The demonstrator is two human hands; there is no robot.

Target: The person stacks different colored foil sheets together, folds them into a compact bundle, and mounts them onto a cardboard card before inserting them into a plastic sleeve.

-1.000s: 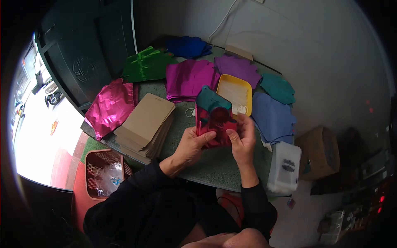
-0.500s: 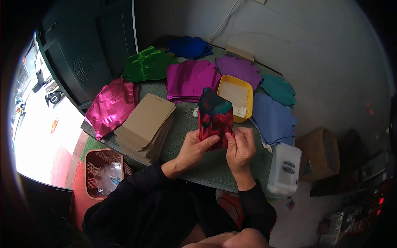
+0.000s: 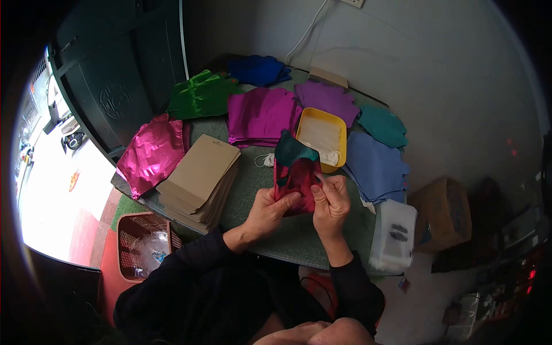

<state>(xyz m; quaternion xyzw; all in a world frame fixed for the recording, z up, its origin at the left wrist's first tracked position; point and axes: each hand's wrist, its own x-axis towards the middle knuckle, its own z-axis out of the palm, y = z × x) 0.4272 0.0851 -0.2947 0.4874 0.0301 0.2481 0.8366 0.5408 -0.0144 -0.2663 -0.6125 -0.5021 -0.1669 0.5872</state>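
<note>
A shiny red-and-teal foil packet (image 3: 299,172) is held upright above the near middle of the table, its teal top folded over the red part. My left hand (image 3: 266,211) is closed on its lower left side, thumb lying across the front. My right hand (image 3: 331,204) pinches the lower right edge with thumb and bent fingers, slightly blurred at the tips. Just behind the packet is a yellow tray (image 3: 343,141) with pale sheets and a white bundle of string (image 3: 330,158) in it. Another white string bundle (image 3: 265,160) lies to the left of the packet.
Brown cards (image 3: 198,169) are stacked at left. Around them lie pink foil (image 3: 152,152), green foil (image 3: 198,98), magenta sheets (image 3: 261,115), purple sheets (image 3: 325,100) and blue sheets (image 3: 376,169). Clear bags (image 3: 395,233) overhang the right edge. A basket (image 3: 129,230) and carton (image 3: 440,215) stand below.
The view has tilted slightly, so the table and its piles sit a little lower and farther left. Both hands keep hold of the foil packet, and its top sits slightly lower.
</note>
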